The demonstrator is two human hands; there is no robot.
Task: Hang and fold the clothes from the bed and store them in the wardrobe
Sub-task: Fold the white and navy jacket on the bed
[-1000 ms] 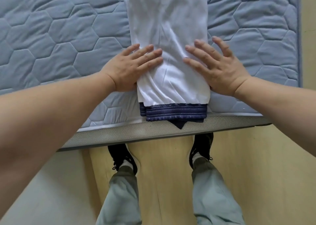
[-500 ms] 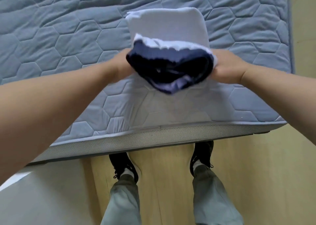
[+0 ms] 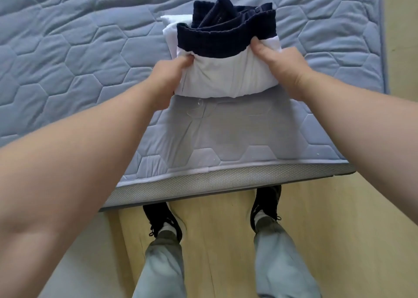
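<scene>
Over mattress (image 3: 67, 60), both hands (image 3: 168, 76) (image 3: 282, 64) hold folded white garment (image 3: 226, 76)

A bed (image 3: 67, 60) with blue-grey, hexagon-quilted padding fills the upper view. Pale wooden floor (image 3: 339, 229) lies below it.

We're scanning for lettering and there's nothing we can read: no print, tag or brand on the white garment (image 3: 226, 78), none on its navy waistband (image 3: 214, 42), none on the quilted mattress (image 3: 67, 60), and no logo we can make out on the black shoes (image 3: 162, 218).
</scene>
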